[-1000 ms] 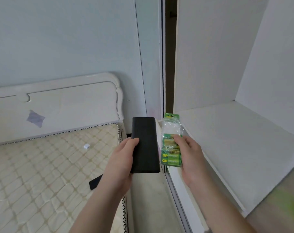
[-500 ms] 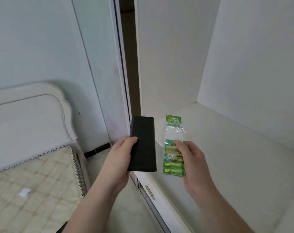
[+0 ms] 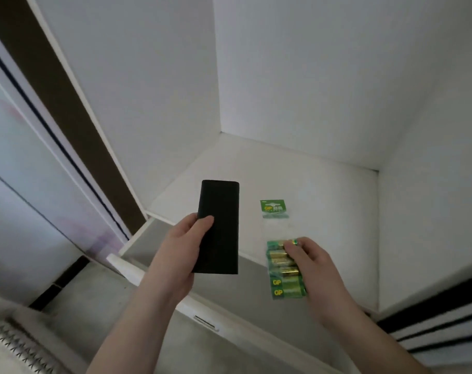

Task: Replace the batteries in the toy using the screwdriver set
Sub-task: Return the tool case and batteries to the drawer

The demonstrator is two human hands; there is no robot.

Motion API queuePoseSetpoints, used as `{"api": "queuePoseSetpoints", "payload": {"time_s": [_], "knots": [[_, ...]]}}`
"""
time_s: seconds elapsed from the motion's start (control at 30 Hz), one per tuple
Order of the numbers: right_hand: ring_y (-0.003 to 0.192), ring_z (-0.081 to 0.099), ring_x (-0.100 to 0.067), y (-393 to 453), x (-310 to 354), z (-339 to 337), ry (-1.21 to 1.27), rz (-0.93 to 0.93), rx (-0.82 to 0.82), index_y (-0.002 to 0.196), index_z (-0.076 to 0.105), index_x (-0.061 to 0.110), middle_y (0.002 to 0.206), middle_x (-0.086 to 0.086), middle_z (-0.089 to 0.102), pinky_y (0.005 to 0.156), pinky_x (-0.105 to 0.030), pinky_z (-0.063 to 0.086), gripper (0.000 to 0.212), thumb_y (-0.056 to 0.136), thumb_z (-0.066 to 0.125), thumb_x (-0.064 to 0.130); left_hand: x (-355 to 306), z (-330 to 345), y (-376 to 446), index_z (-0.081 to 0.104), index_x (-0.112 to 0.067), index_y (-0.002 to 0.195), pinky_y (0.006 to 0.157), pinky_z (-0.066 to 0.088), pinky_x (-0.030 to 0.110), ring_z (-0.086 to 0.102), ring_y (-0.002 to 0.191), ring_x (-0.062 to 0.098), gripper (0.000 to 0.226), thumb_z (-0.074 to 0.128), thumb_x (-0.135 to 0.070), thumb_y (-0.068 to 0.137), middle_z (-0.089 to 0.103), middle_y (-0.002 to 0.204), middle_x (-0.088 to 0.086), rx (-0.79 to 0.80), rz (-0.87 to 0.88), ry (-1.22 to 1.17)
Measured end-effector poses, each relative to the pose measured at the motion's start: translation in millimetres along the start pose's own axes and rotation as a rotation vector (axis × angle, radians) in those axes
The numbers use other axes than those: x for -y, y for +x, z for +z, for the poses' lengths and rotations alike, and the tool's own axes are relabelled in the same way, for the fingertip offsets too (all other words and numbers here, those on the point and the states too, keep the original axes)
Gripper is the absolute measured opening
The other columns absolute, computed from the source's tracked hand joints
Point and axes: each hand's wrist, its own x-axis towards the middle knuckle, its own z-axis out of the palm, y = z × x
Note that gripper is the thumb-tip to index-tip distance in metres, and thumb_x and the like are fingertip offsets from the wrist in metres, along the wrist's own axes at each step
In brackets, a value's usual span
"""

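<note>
The battery pack (image 3: 284, 268), green with gold cells, sits at about 5 o'clock of centre, pinched by the right hand (image 3: 314, 265), whose fingers curl over its right edge. At 9 o'clock of it, apart, the black case (image 3: 220, 228) stands upright in the left hand (image 3: 179, 255), thumb across its face, fingers clamped behind. Both are held over the white shelf (image 3: 324, 201), whose front edge runs beneath them; bare shelf spreads toward 12 and 2 o'clock, walled by white panels (image 3: 297, 63).
</note>
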Motion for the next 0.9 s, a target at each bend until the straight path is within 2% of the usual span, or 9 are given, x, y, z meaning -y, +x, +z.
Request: {"api": "queuePoseSetpoints", "payload": {"time_s": [0.27, 0.43, 0.53, 0.63, 0.77, 0.9], "knots": [[0.060, 0.063, -0.017, 12, -25, -28, 0.045, 0.085, -0.081, 0.082, 0.055, 0.006, 0.068, -0.004, 0.064, 0.052, -0.027, 0.051, 0.018, 0.096, 0.056, 0.018, 45, 24, 21, 0.067, -0.016, 0.107, 0.083, 0.057, 0.040, 0.072, 0.091, 0.024, 0.018, 0.054, -0.021, 0.098, 0.075, 0.095, 0.007, 0.047, -0.116, 0.151], [0.058, 0.062, -0.019, 10, -45, -22, 0.094, 0.183, -0.103, 0.076, 0.055, 0.010, 0.066, -0.005, 0.062, 0.051, -0.029, 0.049, 0.021, 0.096, 0.056, 0.017, 48, 18, 39, 0.066, -0.015, 0.108, 0.075, 0.056, 0.032, 0.072, 0.089, 0.020, 0.018, 0.053, -0.021, 0.098, 0.076, 0.095, 0.006, 0.127, -0.145, 0.181], [0.059, 0.062, -0.019, 9, -56, -14, 0.077, 0.208, -0.141, 0.077, 0.056, 0.009, 0.067, -0.005, 0.062, 0.054, -0.030, 0.049, 0.020, 0.095, 0.057, 0.017, 51, 8, 52, 0.062, -0.016, 0.116, 0.075, 0.058, 0.033, 0.072, 0.090, 0.018, 0.021, 0.055, -0.022, 0.097, 0.075, 0.096, 0.003, 0.181, -0.131, 0.194], [0.061, 0.061, -0.020, 6, -63, 2, 0.070, 0.198, -0.203, 0.074, 0.056, 0.012, 0.068, -0.006, 0.061, 0.056, -0.033, 0.050, 0.022, 0.095, 0.057, 0.018, 58, -7, 66, 0.056, -0.026, 0.118, 0.075, 0.060, 0.037, 0.073, 0.088, 0.017, 0.023, 0.058, -0.025, 0.095, 0.075, 0.094, 0.000, 0.216, -0.088, 0.220], [0.068, 0.063, -0.024, 3, -74, 37, 0.103, 0.226, -0.289, 0.082, 0.059, 0.009, 0.073, -0.008, 0.065, 0.061, -0.035, 0.051, 0.015, 0.094, 0.058, 0.019, 66, -37, 81, 0.058, -0.030, 0.112, 0.070, 0.059, 0.033, 0.072, 0.088, 0.014, 0.018, 0.057, -0.024, 0.095, 0.075, 0.093, -0.004, 0.288, -0.163, 0.197], [0.065, 0.061, -0.025, -3, -90, 72, 0.110, 0.284, -0.351, 0.072, 0.058, 0.013, 0.069, -0.009, 0.062, 0.059, -0.034, 0.050, 0.021, 0.093, 0.059, 0.016, 76, -73, 94, 0.059, -0.029, 0.116, 0.072, 0.059, 0.037, 0.073, 0.085, 0.016, 0.021, 0.056, -0.023, 0.096, 0.075, 0.091, -0.003, 0.355, -0.288, 0.227]]}}
